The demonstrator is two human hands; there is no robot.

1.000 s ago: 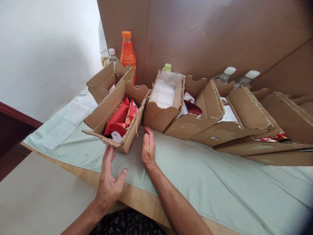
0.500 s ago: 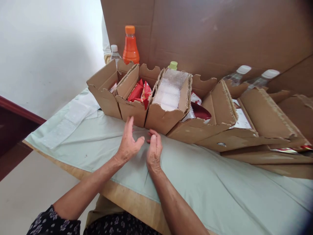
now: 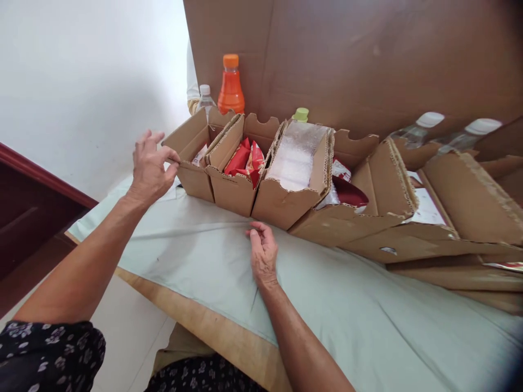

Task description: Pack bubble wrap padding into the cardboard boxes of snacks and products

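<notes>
My left hand (image 3: 150, 167) is raised at the near left corner of the leftmost cardboard box (image 3: 195, 182). Its fingers are bent but apart and hold nothing; whether the fingertips touch the box I cannot tell. My right hand (image 3: 263, 255) rests low over the pale green cloth (image 3: 212, 267), loosely curled with thumb and fingers apart and nothing in it. Just behind it stand a box with red snack packets (image 3: 241, 159) and a box with a bubble-wrap bundle (image 3: 292, 158). A small whitish packet (image 3: 199, 155) lies inside the leftmost box.
More open boxes continue rightward, one holding a dark red item (image 3: 349, 191), another a white printed item (image 3: 427, 204). Behind the row stand an orange bottle (image 3: 231, 92), clear bottles (image 3: 476, 133) and a green cap (image 3: 301, 114). A tall cardboard sheet (image 3: 347, 60) backs them. The wooden table edge (image 3: 196, 316) runs in front.
My left hand has moved left and up, from beside my right hand to the leftmost box's corner. My right hand stays low on the cloth. The view has shifted slightly left.
</notes>
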